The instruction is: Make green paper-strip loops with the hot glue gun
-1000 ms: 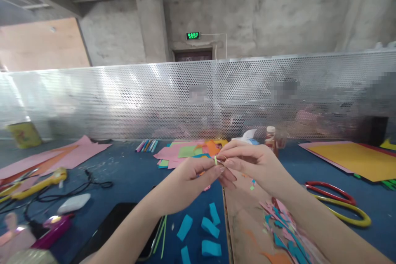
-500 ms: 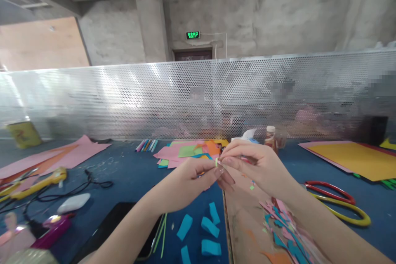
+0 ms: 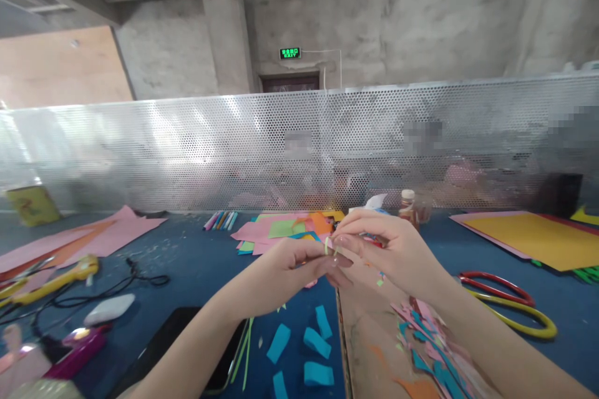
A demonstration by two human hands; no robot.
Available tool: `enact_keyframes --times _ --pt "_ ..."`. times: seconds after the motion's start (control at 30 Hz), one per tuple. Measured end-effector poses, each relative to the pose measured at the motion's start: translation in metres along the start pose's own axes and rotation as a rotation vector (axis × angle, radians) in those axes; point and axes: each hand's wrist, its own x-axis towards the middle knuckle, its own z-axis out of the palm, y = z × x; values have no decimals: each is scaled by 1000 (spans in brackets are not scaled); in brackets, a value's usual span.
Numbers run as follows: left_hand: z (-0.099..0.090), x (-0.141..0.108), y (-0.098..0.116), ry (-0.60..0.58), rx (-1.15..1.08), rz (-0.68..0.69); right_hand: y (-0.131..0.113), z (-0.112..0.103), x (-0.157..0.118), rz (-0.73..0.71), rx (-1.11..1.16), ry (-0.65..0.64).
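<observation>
Of the strip [image 3: 327,246] we see only a small curve, because the left hand [image 3: 283,274] hides the rest; whether the right hand [image 3: 388,242] also grips it, we cannot tell. The left forearm [image 3: 201,338] covers part of the phone [image 3: 173,325]; the right forearm [image 3: 486,324] covers the scissors' [image 3: 551,327] blades and some scraps [image 3: 433,365], which we cannot count. The bottle [image 3: 407,206] is hidden below. One blue slip [image 3: 279,384] and the board [image 3: 367,355] are cut by the bottom edge. Behind the screen [image 3: 224,149], shapes are too blurred for us to name.

Held strip [image 3: 326,246] papery, screen [image 3: 210,149] shiny metal, wall [image 3: 435,25] rough (bare concrete)
</observation>
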Motion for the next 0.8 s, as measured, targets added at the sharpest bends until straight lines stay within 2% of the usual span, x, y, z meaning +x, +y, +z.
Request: enact_keyframes --times 0.23,0.47,0.63,0.8 --pt "1 2 -6 41 -135 -12 2 0 1 -16 -19 3" --pt "2 1 -6 33 -382 -44 6 4 -2 -40 -117 12" --pt "3 4 -10 29 -341 -25 9 1 2 33 -163 -59" --pt "4 3 -9 72 -186 -41 10 0 4 166 31 -153"
